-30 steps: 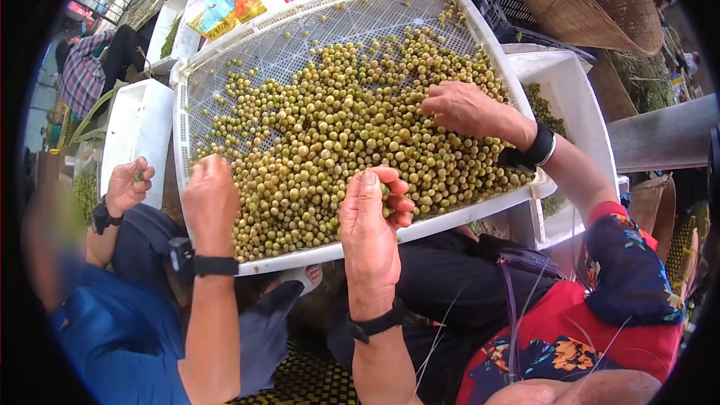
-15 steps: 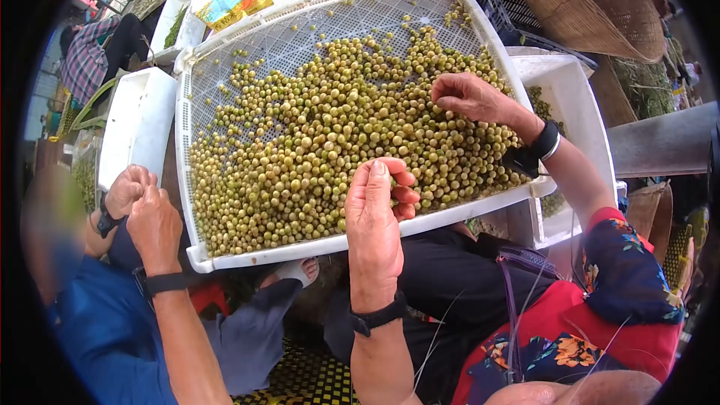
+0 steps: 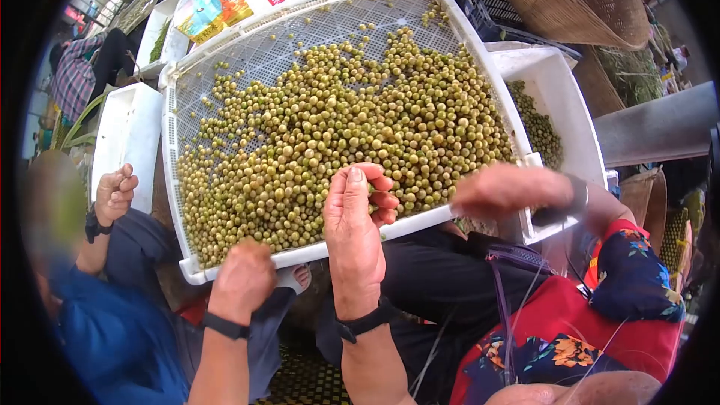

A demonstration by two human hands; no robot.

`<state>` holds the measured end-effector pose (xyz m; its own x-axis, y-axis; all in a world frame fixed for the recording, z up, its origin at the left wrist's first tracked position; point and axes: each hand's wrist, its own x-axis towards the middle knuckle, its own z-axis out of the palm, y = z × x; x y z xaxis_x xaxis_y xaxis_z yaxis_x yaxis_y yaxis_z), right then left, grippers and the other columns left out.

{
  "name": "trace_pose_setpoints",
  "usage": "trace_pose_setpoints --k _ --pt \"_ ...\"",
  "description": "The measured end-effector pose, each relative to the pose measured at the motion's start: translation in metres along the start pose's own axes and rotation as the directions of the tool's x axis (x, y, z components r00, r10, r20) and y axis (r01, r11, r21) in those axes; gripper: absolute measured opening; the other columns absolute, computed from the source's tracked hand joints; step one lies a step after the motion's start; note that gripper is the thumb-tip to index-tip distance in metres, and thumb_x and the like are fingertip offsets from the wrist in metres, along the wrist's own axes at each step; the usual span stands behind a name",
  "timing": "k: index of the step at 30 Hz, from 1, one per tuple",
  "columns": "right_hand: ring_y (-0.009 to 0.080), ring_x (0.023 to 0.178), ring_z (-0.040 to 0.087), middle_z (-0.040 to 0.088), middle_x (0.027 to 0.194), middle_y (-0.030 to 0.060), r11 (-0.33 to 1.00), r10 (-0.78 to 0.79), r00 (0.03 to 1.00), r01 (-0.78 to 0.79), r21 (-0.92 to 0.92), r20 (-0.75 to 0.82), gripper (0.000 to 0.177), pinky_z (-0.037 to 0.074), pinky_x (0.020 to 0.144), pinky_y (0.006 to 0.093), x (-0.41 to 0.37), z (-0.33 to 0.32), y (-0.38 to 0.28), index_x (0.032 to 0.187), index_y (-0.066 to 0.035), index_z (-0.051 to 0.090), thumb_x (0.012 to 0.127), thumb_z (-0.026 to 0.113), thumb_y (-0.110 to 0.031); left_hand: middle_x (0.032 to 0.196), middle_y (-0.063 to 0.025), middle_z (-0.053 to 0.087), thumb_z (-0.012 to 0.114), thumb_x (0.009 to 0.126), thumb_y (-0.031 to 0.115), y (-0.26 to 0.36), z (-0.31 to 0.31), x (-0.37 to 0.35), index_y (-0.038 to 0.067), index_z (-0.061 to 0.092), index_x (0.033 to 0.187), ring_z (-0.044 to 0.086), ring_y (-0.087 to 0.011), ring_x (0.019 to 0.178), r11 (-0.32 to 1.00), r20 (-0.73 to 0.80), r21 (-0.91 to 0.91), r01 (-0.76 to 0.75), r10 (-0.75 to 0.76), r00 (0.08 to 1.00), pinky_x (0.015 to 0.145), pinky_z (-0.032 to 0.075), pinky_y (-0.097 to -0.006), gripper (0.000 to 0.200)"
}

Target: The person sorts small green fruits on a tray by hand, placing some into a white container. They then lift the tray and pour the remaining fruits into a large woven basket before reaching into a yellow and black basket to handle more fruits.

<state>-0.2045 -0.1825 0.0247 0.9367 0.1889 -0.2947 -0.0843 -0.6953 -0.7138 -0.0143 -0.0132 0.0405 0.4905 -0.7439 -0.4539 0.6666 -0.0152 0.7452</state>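
Note:
A large white mesh tray (image 3: 416, 223) lies in front of me, heaped with small round yellow-green fruits (image 3: 322, 142). My left hand (image 3: 356, 214) is raised over the tray's near rim, fingers curled in and thumb against them; whatever they hold is hidden. Over the tray's near right corner, my right hand (image 3: 506, 191) is smeared by motion, so its fingers do not show clearly. Beside that corner stands a white box (image 3: 589, 120) containing greener small fruits (image 3: 536, 124).
At left, a co-worker in blue has one hand (image 3: 244, 277) at the near rim and another (image 3: 116, 193) raised. A white foam box (image 3: 127, 131) is on the left. Behind are a colourful bag (image 3: 225, 0), a dark crate (image 3: 487, 4) and a wicker basket (image 3: 562, 0).
My right hand has moved from above the fruits toward me, to the near right corner. My left hand keeps its curled pose. One co-worker hand has moved right to the tray's near rim.

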Motion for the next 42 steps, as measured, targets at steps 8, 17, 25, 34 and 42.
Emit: trace_pose_setpoints --k 8,17,25,34,42 --pt "0.0268 0.090 0.059 0.056 0.092 0.0130 0.858 0.219 0.945 -0.306 -0.414 -0.244 0.019 0.050 0.079 0.0392 0.105 -0.053 0.102 0.100 -0.004 0.061 0.086 0.050 0.001 0.086 -0.0030 0.058 0.049 0.102 0.025 0.001 -0.001 0.002 0.007 0.060 0.100 0.053 -0.0114 0.071 1.000 -0.014 0.002 0.000 0.000 1.000 0.059 0.042 -0.0238 0.021" --pt "0.0316 0.087 0.060 0.059 0.092 0.0117 0.992 -0.040 0.906 -0.014 -0.124 -0.421 0.011 0.049 0.073 0.0399 0.058 -0.021 0.048 0.097 -0.005 0.062 0.087 0.062 -0.010 0.085 -0.0015 0.060 0.048 0.102 0.030 0.003 -0.002 0.002 0.009 0.061 0.099 0.054 -0.0084 0.069 1.000 -0.010 0.011 0.003 -0.003 1.000 0.061 0.043 -0.0225 0.025" --pt "0.0306 0.072 0.061 0.060 0.074 0.0124 0.993 0.119 0.888 -0.116 0.033 -0.445 0.013 0.048 0.065 0.0393 0.069 -0.007 0.065 0.079 -0.003 0.061 0.079 0.069 -0.013 0.086 -0.0032 0.059 0.049 0.102 0.023 0.000 -0.003 0.002 0.007 0.060 0.100 0.054 -0.0112 0.071 1.000 -0.009 0.031 -0.001 0.001 1.000 0.059 0.044 -0.0233 0.020" --pt "0.0294 0.070 0.057 0.056 0.076 0.0131 0.980 0.148 0.872 -0.068 0.185 -0.467 0.017 0.047 0.064 0.0392 0.005 0.000 0.007 0.086 -0.001 0.056 0.091 0.056 -0.017 0.086 -0.0034 0.058 0.050 0.101 0.025 0.006 -0.004 0.006 0.006 0.060 0.102 0.053 -0.0118 0.071 0.997 -0.005 0.007 -0.080 0.080 0.997 0.059 0.044 -0.0244 0.021" --pt "0.0299 0.081 0.061 0.058 0.086 0.0100 0.938 0.257 0.738 -0.345 -0.022 -0.624 0.016 0.049 0.068 0.0425 -0.001 0.036 0.017 0.090 -0.008 0.060 0.087 0.064 -0.023 0.086 -0.0041 0.059 0.049 0.101 0.023 0.001 -0.002 0.006 0.006 0.060 0.104 0.055 -0.0130 0.070 0.995 0.016 0.003 -0.096 0.096 0.995 0.058 0.045 -0.0252 0.021"
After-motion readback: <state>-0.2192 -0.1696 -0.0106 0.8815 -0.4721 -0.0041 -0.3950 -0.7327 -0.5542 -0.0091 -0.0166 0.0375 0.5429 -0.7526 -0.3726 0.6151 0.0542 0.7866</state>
